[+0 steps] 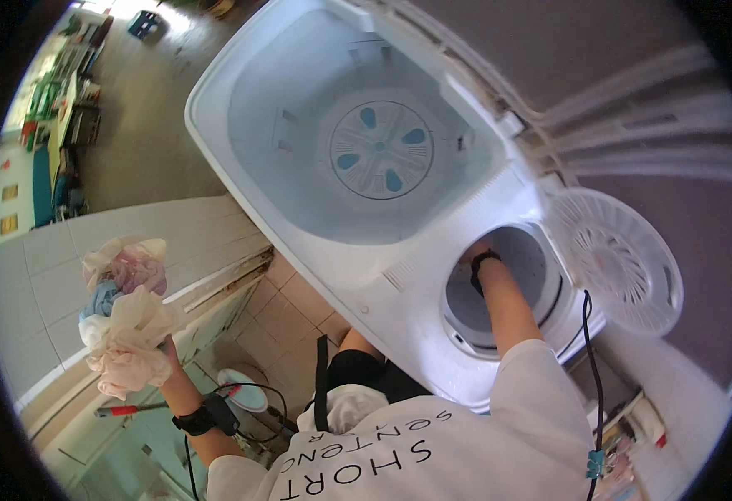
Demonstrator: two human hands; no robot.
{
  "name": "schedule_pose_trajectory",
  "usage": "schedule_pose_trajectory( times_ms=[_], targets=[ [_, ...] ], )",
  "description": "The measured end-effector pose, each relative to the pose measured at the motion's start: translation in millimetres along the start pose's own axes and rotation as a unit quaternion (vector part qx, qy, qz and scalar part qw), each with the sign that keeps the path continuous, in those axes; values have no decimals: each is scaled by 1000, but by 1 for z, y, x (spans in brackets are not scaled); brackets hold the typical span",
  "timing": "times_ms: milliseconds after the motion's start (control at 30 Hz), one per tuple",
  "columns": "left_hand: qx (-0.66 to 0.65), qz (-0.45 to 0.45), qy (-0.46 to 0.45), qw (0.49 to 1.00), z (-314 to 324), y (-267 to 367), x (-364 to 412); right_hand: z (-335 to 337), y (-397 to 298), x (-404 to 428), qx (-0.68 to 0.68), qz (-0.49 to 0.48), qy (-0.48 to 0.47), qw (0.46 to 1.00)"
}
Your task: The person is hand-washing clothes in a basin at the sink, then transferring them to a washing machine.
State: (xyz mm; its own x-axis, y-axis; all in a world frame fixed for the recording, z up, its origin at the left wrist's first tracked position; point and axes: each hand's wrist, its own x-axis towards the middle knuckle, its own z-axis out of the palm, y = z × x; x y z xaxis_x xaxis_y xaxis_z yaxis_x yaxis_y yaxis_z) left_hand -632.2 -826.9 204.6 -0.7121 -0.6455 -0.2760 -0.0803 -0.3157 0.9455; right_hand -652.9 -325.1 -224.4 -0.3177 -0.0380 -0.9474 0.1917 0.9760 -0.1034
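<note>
A bundle of crumpled clothes (131, 319), cream, pink, blue and white, is gripped in my left hand (169, 354) at the left, in front of a white tiled ledge. My right hand (478, 250) reaches down inside the spin tub (519, 269) of a white twin-tub washing machine (341, 275); its fingers are hidden, so I cannot tell whether they hold anything. The large wash tub (278, 175) beside it stands uncovered, and its round pulsator (381, 150) with blue pads shows at the bottom.
The spin tub's slotted plastic lid (622, 263) is raised at the right. A black cable (591, 351) hangs by my right arm. The tiled ledge (47, 275) and a red-and-grey handle (115, 411) are at the left. A dark crate (144, 24) stands on the far floor.
</note>
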Motion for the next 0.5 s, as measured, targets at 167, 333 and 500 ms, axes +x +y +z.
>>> schedule_pose_trajectory(
  times_ms=[167, 333, 500],
  targets=[
    [15, 5, 52, 998, -35, -4, -3, 23, -14, 58, -16, -16, 103, 994],
    [15, -15, 60, 998, -42, -10, -17, 33, -13, 63, -7, -22, 158, 987],
    [-15, -36, 21, 999, -29, -10, -18, 21, -6, 2, -22, -65, 227, 971]
  ],
)
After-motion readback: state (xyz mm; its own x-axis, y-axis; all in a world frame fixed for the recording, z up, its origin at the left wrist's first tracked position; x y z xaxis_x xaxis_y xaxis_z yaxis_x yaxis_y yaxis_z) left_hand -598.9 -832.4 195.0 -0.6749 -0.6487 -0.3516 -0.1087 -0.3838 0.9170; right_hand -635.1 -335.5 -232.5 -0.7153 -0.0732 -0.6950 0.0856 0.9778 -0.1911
